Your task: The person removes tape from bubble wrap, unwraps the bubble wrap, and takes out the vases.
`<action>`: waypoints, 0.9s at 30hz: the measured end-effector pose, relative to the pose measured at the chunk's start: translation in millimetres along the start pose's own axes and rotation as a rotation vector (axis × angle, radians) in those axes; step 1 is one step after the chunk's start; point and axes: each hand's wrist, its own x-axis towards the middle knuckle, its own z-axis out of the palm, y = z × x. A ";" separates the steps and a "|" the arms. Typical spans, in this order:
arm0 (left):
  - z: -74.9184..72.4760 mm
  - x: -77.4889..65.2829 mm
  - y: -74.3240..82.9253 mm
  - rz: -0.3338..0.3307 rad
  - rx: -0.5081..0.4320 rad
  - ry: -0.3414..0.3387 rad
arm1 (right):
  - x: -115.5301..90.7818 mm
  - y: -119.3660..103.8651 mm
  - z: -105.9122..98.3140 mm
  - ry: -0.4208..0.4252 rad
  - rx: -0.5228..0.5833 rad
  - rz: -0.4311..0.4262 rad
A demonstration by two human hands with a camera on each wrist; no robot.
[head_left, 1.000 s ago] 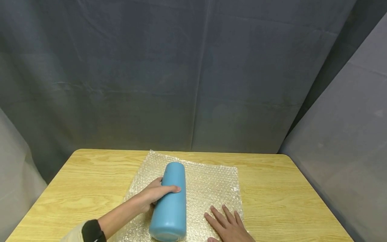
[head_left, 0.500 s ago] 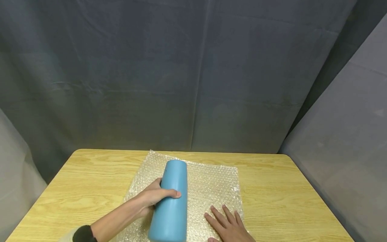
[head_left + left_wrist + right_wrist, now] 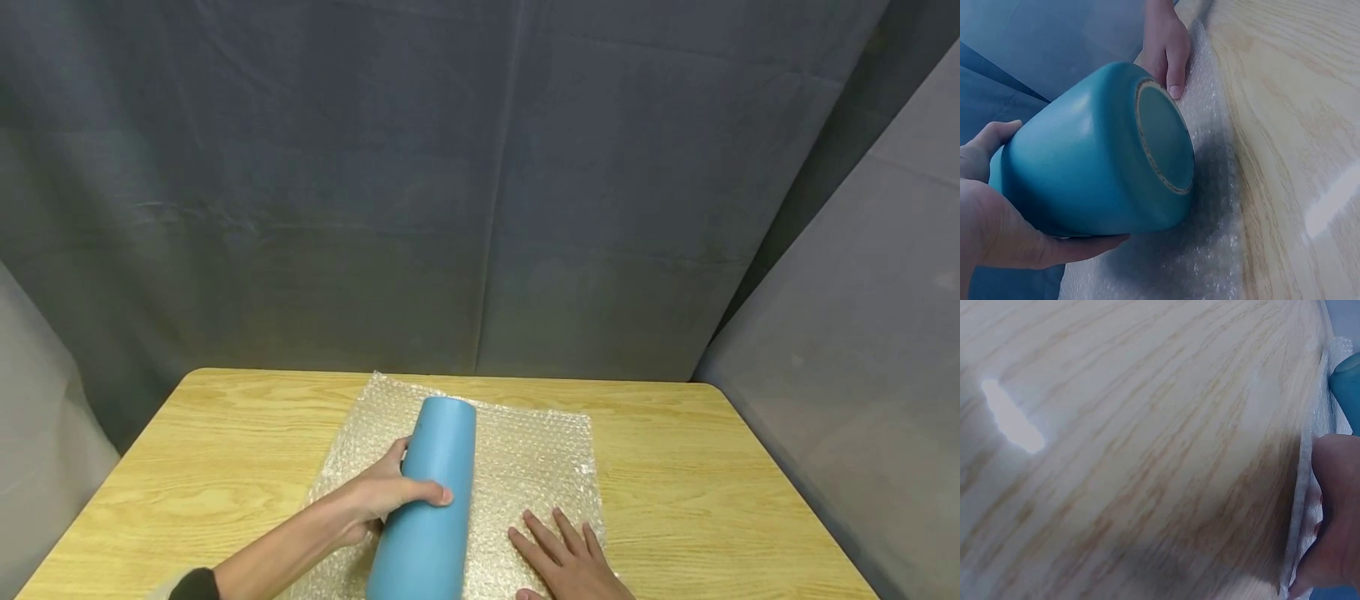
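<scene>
A smooth blue vase (image 3: 431,508), narrower toward its far end, is held over a sheet of bubble wrap (image 3: 532,450). My left hand (image 3: 393,492) grips it round the middle from the left, thumb across the top. In the left wrist view the vase's base (image 3: 1166,137) faces the camera, showing a rough pale ring, and the vase is tilted above the wrap. My right hand (image 3: 570,558) rests on the wrap's near right part with its fingers spread. The right wrist view shows this hand (image 3: 1338,512) at the wrap's edge, with part of the vase (image 3: 1349,387) beyond.
The bubble wrap lies on a light wood-grain table (image 3: 697,492), its far corner near the table's back edge. A dark grey curtain (image 3: 337,192) hangs behind the table, and lighter grey cloth (image 3: 862,317) closes off the right side.
My left hand has shifted the vase slightly right and toward me, so its near end now leaves the bottom of the head view. The right hand has stayed in place.
</scene>
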 end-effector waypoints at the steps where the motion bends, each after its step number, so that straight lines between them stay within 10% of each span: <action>1: 0.2 -0.5 0.1 0.003 -0.002 -0.007 | 0.0 0.1 0.1 0.000 -0.002 0.000; 27: -9.2 -2.8 14.2 0.106 0.004 0.075 | 0.0 0.0 0.3 0.004 0.015 -0.023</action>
